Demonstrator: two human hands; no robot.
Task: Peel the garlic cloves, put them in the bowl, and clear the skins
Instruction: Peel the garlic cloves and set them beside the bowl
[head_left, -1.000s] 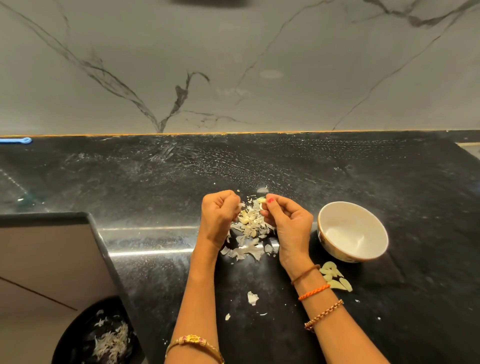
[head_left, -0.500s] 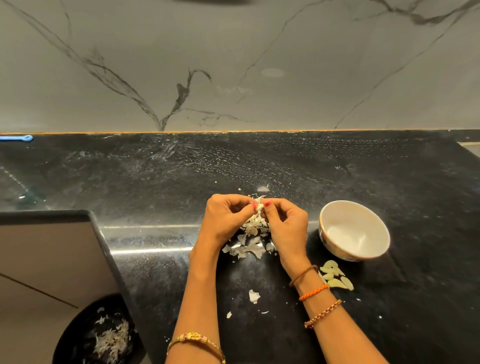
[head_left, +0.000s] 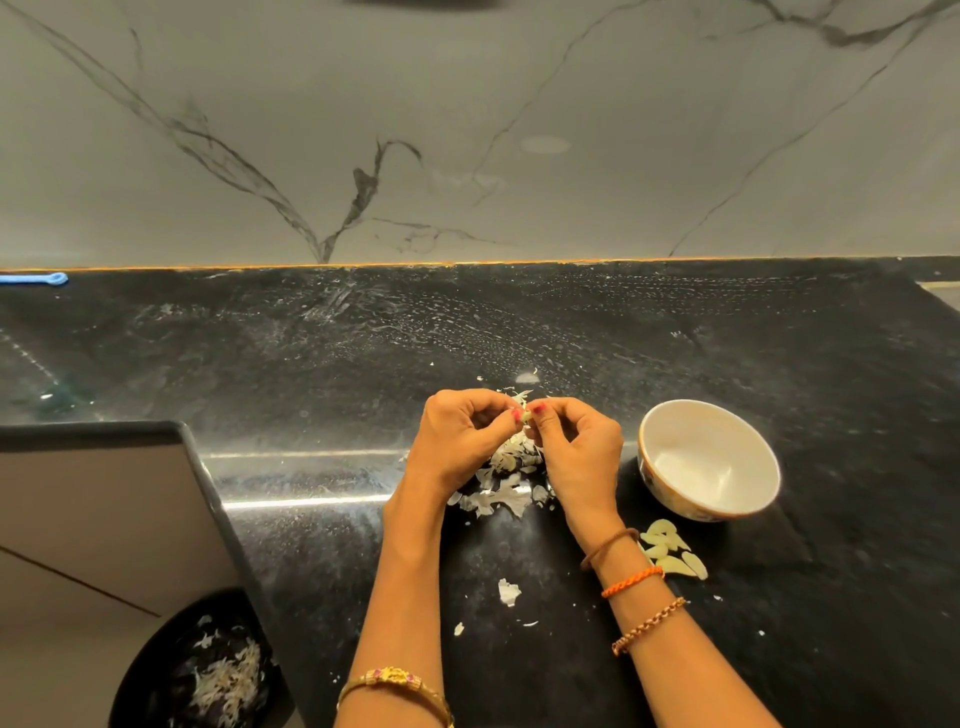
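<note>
1. Both hands pinch one clove (head_left: 527, 415) between thumb and fingertips, the left hand (head_left: 460, 436) and right hand (head_left: 579, 449) meeting above the skins (head_left: 506, 478) near the middle of the worktop (head_left: 311, 374).
2. The clove is small and probably slick once bared; a hard nail pull could shoot it out across the worktop or off the front edge.
3. The skins are thin, papery flakes (a few lie loose toward the front edge (head_left: 508, 592)); a sweep of a wrist or a breath could scatter them further.
4. Peeled cloves (head_left: 670, 551), pale and crescent-shaped, lie just beside the bowl (head_left: 709, 460), not in it; clearing skins carelessly could carry them off too.
5. The bowl is smooth, glossy, round and looks empty; a forearm could nudge it.
</note>
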